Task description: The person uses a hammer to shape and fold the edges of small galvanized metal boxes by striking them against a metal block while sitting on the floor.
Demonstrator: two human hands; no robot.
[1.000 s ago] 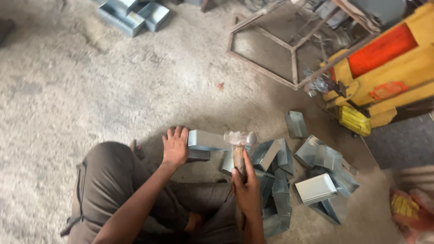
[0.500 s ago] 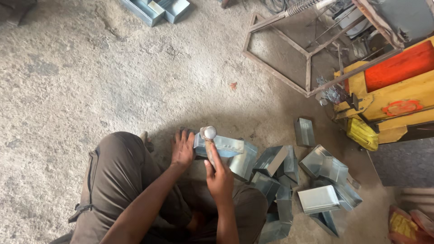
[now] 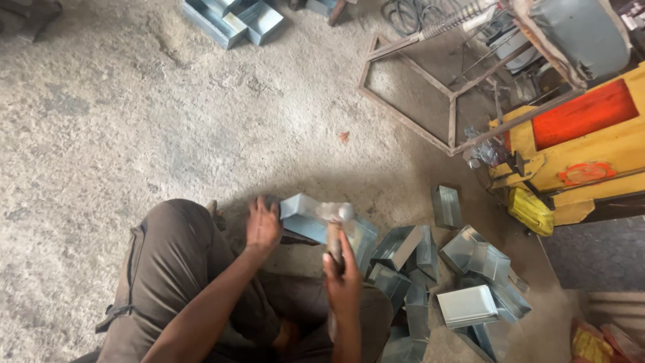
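I sit on a concrete floor with a grey sheet-metal box piece (image 3: 300,215) in front of my knees. My left hand (image 3: 263,226) presses against the left end of that piece and steadies it. My right hand (image 3: 343,277) grips the wooden handle of a hammer (image 3: 335,222). The hammer's blurred metal head sits on or just above the top edge of the piece.
Several similar folded metal boxes (image 3: 463,269) lie in a heap to my right. More metal trays (image 3: 232,17) rest at the top. A welded steel frame (image 3: 430,87) and a yellow and orange machine (image 3: 578,148) stand at the right.
The hammer in my right hand went up and came down again onto the metal piece. My left hand stayed on the piece. The view shifted slightly.
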